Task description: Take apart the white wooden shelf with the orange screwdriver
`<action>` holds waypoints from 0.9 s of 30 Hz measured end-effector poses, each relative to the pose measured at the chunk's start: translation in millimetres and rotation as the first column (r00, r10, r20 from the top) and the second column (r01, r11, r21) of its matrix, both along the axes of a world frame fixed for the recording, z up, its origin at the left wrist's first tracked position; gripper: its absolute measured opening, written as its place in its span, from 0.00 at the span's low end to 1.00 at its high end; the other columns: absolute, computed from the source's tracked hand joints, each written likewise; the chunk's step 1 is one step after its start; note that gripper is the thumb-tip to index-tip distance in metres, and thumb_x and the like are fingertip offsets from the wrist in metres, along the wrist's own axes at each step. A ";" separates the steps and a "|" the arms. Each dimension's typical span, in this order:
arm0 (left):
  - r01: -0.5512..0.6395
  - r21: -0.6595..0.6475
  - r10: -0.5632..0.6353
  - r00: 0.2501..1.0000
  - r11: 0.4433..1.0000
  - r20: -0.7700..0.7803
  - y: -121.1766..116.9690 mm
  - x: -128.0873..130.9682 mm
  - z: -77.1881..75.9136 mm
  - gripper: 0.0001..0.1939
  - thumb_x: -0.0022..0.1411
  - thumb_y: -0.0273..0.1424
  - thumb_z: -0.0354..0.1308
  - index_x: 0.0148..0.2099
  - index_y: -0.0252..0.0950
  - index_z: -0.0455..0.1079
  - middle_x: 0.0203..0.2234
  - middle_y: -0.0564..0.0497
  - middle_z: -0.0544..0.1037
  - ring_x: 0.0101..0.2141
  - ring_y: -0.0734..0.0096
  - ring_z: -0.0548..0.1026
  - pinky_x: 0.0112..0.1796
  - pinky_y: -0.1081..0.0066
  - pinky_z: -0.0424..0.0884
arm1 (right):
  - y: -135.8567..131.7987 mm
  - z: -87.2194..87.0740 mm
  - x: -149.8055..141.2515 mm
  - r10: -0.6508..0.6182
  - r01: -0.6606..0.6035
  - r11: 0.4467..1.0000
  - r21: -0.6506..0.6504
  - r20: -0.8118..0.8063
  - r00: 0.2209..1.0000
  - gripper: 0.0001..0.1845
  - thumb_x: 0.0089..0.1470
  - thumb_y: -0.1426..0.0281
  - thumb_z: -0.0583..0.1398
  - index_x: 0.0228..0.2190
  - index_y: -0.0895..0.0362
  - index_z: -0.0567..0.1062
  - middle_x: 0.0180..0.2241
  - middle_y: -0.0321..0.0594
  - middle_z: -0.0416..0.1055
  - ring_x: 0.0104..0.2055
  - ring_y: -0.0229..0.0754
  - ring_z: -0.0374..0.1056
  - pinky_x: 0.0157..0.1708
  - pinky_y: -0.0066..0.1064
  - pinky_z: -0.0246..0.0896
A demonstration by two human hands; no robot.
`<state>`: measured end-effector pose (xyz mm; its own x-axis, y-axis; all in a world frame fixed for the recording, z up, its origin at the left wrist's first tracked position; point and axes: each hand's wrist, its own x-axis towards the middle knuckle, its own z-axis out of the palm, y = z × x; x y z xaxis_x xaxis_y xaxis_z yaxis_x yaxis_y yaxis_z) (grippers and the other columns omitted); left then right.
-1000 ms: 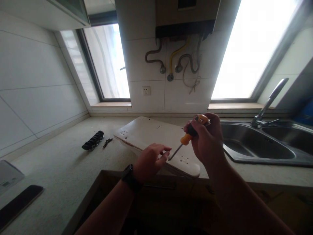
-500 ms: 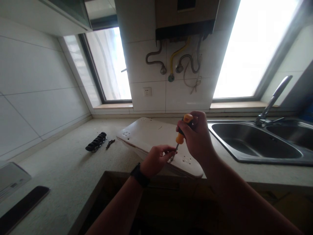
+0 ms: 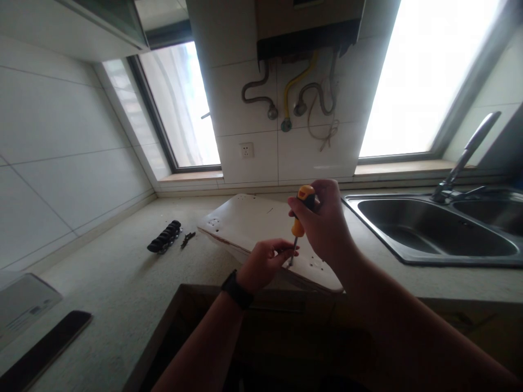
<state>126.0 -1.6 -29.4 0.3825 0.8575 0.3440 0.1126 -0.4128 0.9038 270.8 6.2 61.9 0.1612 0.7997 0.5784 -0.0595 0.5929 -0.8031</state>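
Note:
A screwdriver (image 3: 298, 226) with a yellow and black handle is gripped near its top by my right hand (image 3: 322, 215). Its shaft slants down to the near edge of a white board (image 3: 249, 220) that has groups of small holes near its ends. My left hand (image 3: 267, 264), with a dark watch on the wrist, pinches around the lower shaft close to the tip. Whether a screw sits under the tip is too small to make out. The board lies on the worktop, its front edge jutting a little past the counter.
A black rack-like piece (image 3: 164, 236) and a small dark metal part (image 3: 188, 239) lie left of the board. A dark flat bar (image 3: 49, 348) and a white box (image 3: 28, 302) are at the far left. On the right is a steel sink (image 3: 402, 258) with a tap (image 3: 466, 155).
The view has shifted slightly. The screwdriver now stands a little more upright, and my right hand has turned slightly around its handle. My left hand stays at the shaft.

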 end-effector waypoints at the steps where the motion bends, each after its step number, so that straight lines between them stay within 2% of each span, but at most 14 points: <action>1: -0.002 -0.002 0.002 1.000 1.000 -0.004 -0.3 -0.2 0.3 0.13 0.67 0.37 0.64 0.47 0.33 0.81 0.41 0.41 0.85 0.41 0.61 0.81 0.40 0.68 0.72 | 1.0 0.5 0.8 0.011 -0.011 1.000 0.002 0.022 1.000 0.26 0.47 0.62 0.69 0.40 0.50 0.59 0.35 0.30 0.67 0.27 0.34 0.70 0.24 0.30 0.66; 4: 0.012 -0.004 -0.012 1.000 1.000 0.006 -1.4 -0.7 1.6 0.15 0.68 0.36 0.63 0.51 0.32 0.79 0.43 0.41 0.85 0.41 0.62 0.81 0.39 0.68 0.72 | 3.0 3.2 3.0 0.016 -0.017 1.000 0.004 0.098 0.995 0.26 0.45 0.62 0.71 0.39 0.52 0.63 0.35 0.32 0.68 0.33 0.37 0.69 0.29 0.32 0.67; 8: 0.085 -0.026 -0.084 0.996 0.996 0.034 -2.5 -0.8 3.2 0.15 0.70 0.34 0.61 0.54 0.33 0.78 0.49 0.41 0.83 0.48 0.59 0.80 0.45 0.67 0.73 | 2.0 8.4 7.5 0.056 -0.054 0.998 -0.016 0.159 0.986 0.22 0.44 0.62 0.73 0.37 0.55 0.70 0.34 0.36 0.73 0.37 0.40 0.70 0.34 0.35 0.69; 11: 0.072 -0.021 -0.071 0.997 0.997 0.028 -1.8 -1.1 4.2 0.12 0.70 0.34 0.61 0.50 0.34 0.80 0.47 0.42 0.84 0.49 0.59 0.80 0.48 0.65 0.73 | -0.6 13.1 13.1 0.196 -0.192 0.981 -0.039 0.210 0.958 0.19 0.49 0.61 0.70 0.39 0.55 0.73 0.37 0.40 0.76 0.38 0.42 0.72 0.38 0.38 0.72; 14: 0.011 0.000 -0.011 1.000 1.000 0.003 -0.5 -1.5 4.3 0.10 0.68 0.35 0.63 0.44 0.35 0.81 0.42 0.44 0.85 0.45 0.59 0.81 0.48 0.65 0.72 | -1.9 16.9 17.1 0.355 -0.349 0.935 -0.070 0.232 0.906 0.19 0.54 0.58 0.67 0.44 0.54 0.73 0.43 0.43 0.77 0.43 0.43 0.73 0.43 0.40 0.73; 16: -0.028 0.014 0.028 1.000 1.000 -0.008 0.2 -1.1 3.3 0.08 0.66 0.35 0.65 0.42 0.36 0.82 0.41 0.45 0.85 0.44 0.59 0.81 0.48 0.64 0.72 | -1.3 17.8 17.3 0.400 -0.392 0.916 -0.081 0.226 0.888 0.20 0.56 0.58 0.65 0.47 0.52 0.71 0.45 0.43 0.76 0.43 0.43 0.73 0.43 0.40 0.72; 18: -0.067 0.022 0.067 0.998 0.998 -0.009 0.8 0.2 1.7 0.08 0.64 0.35 0.67 0.40 0.36 0.82 0.40 0.46 0.86 0.43 0.59 0.81 0.48 0.64 0.72 | 0.2 17.2 16.2 0.369 -0.360 0.929 -0.082 0.255 0.894 0.20 0.56 0.58 0.65 0.47 0.52 0.70 0.44 0.42 0.75 0.42 0.42 0.71 0.40 0.38 0.71; 23: -0.150 0.036 0.150 0.989 0.988 -0.002 3.6 4.9 -2.1 0.10 0.60 0.38 0.71 0.35 0.36 0.80 0.36 0.47 0.86 0.39 0.61 0.81 0.43 0.66 0.72 | 2.0 15.0 16.5 0.161 -0.153 0.987 -0.053 0.412 0.897 0.21 0.52 0.57 0.66 0.45 0.54 0.72 0.36 0.37 0.69 0.33 0.38 0.65 0.32 0.34 0.63; 27: -0.194 0.047 0.196 0.980 0.980 -0.029 4.9 5.9 -0.6 0.15 0.57 0.42 0.72 0.33 0.35 0.77 0.28 0.50 0.82 0.31 0.67 0.76 0.34 0.69 0.68 | -1.4 18.2 21.1 0.156 -0.136 0.988 -0.077 0.425 0.892 0.23 0.51 0.59 0.67 0.45 0.55 0.70 0.37 0.39 0.70 0.34 0.40 0.67 0.34 0.36 0.66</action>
<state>131.8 3.3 -30.0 0.2215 0.9013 0.3723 0.2246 -0.4187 0.8799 291.9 4.8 80.1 -0.2145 0.8214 0.5285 0.2133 0.5675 -0.7953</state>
